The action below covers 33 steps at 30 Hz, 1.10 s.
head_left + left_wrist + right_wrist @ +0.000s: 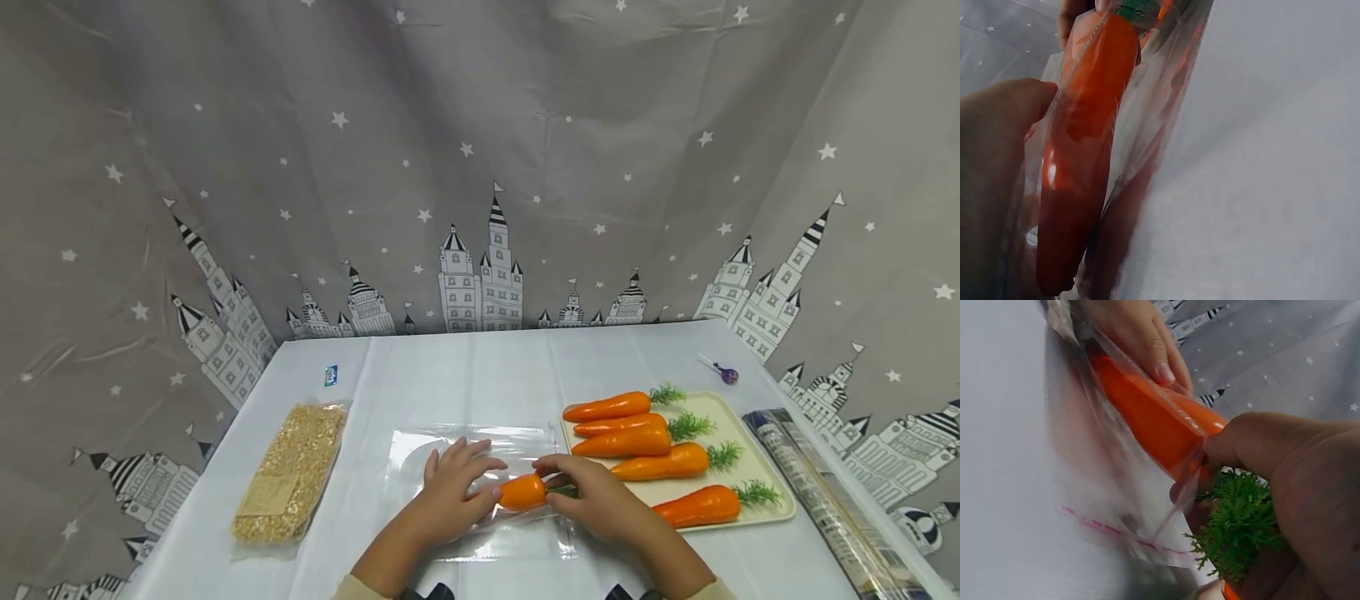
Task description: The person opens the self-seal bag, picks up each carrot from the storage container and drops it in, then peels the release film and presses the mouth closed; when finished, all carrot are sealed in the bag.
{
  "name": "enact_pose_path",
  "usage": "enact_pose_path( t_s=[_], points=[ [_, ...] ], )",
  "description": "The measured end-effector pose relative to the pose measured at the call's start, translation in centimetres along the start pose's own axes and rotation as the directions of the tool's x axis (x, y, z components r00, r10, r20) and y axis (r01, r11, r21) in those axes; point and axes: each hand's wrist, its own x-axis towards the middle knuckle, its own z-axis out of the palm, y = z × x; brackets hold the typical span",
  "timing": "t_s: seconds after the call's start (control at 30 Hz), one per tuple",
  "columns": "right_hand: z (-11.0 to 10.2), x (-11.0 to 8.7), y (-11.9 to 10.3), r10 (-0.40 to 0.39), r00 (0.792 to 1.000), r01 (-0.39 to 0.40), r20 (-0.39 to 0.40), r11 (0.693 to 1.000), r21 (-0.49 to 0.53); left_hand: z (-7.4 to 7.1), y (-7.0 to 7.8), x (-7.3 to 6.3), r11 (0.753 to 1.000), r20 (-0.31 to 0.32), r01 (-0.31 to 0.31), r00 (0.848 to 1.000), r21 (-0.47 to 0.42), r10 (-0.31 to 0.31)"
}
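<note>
In the head view, a carrot (522, 492) with green leafy top lies partly inside a clear plastic bag (420, 454) on the table. My right hand (592, 498) pinches the carrot's leafy end at the bag's mouth; green leaves (1238, 519) show under its fingers in the right wrist view. My left hand (459, 493) lies over the bag with its fingers spread, its thumb touching the plastic beside the carrot. Through the film, the left wrist view shows the carrot's body (1082, 144) running down to its tip, with the left thumb (1032, 103) alongside.
A cream tray (776, 492) at right bears several more carrots (667, 461). Beyond it lies a long roll of clear wrap (825, 500). A packet of yellowish grains (292, 475) is at left, a small blue packet (331, 375) behind it, and a purple lollipop (726, 373) at back right.
</note>
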Motion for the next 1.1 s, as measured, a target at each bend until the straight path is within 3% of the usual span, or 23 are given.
enact_pose_path(
  t_s=[0.3,0.6,0.87,1.1],
  points=[
    [0.9,0.1,0.3,0.064,0.997,-0.062,-0.042,0.997,0.035,0.1,0.1,-0.3,1.0,0.0,-0.015,1.0,0.008,0.015],
    [1.5,0.1,0.1,0.095,0.995,-0.094,-0.025,0.995,0.025,-0.2,0.5,-0.4,0.998,-0.031,-0.014,0.999,0.067,0.016],
    [1.1,0.2,0.0,0.118,0.992,-0.126,0.052,0.97,0.207,-0.4,0.7,-0.3,0.996,-0.021,-0.005,1.0,0.086,0.007],
    [0.8,0.3,-0.1,0.085,0.99,-0.108,0.11,0.967,0.229,-0.6,0.9,-0.2,0.995,-0.025,-0.005,1.0,0.099,0.008]
  ],
)
